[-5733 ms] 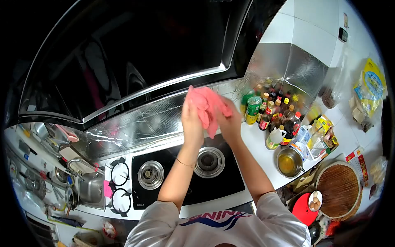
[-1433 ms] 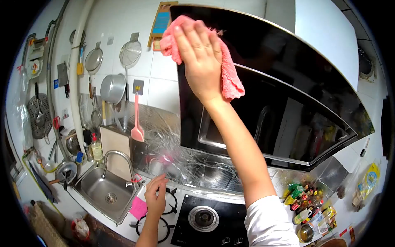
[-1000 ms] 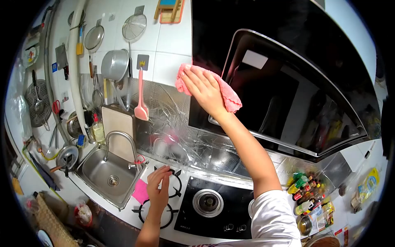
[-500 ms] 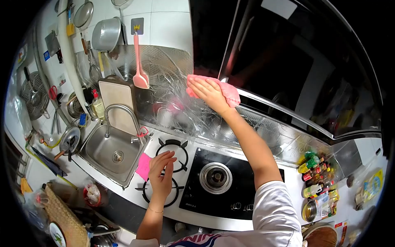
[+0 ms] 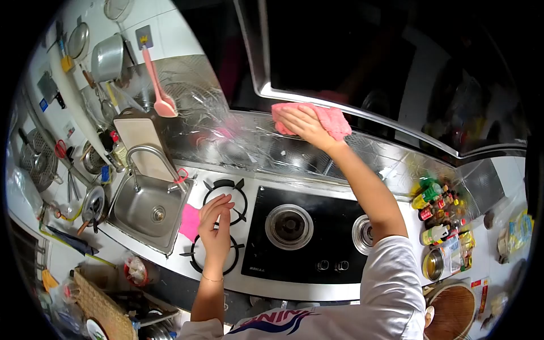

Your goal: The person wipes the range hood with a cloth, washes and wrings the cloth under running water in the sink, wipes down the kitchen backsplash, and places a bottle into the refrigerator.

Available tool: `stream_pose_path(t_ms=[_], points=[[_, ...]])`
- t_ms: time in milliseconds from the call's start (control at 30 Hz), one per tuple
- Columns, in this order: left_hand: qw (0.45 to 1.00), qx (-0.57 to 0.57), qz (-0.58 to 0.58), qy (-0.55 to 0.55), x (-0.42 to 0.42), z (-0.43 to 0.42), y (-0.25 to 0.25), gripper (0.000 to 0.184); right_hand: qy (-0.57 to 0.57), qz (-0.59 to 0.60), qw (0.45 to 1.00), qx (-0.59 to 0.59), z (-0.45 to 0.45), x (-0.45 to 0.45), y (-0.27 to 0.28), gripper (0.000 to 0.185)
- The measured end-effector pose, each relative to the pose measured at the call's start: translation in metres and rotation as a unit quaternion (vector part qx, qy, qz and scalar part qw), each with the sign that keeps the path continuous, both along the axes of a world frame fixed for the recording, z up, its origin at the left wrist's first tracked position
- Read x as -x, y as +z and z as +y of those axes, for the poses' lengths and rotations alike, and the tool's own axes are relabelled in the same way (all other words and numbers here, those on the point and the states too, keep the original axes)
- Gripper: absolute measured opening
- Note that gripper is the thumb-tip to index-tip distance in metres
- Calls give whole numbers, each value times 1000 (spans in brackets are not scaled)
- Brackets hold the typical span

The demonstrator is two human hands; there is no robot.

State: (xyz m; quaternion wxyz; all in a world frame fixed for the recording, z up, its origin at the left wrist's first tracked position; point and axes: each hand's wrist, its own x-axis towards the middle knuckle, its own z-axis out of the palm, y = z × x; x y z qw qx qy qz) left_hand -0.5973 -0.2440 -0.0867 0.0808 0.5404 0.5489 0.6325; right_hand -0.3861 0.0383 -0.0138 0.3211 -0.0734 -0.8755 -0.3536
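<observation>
While the right hand is apparently pressing the pink cloth against the lower edge of the range hood, its fingers are lying extended, probably to spread pressure. Gripping nothing, the left hand is hovering loosely open near the black pot supports, which are lying beside the gas cooktop. Farther right, a steel pot is holding yellowish contents beside clustered bottles; lower left, a red bin is holding something whitish, crumpled.

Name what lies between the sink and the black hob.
In the head view, a flat pink item and two black pan rests, partly behind the left hand.
</observation>
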Motion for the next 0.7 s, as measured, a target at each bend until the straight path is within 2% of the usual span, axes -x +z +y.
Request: stream_pose_path(t_ms=[233,367,467,700], points=[[999,-7,39,-30,-59,20,7,14,-69,-10,997,10,-7,-124,0,44],[997,0,60,-57,-104,29,17,14,-95,-24,994,-44,-12,-195,5,47],[995,0,62,-83,-145,39,17,15,-128,-61,990,17,-21,-251,11,46],[989,10,75,-127,-229,54,18,14,-165,-54,985,9,-28,-375,8,47]])
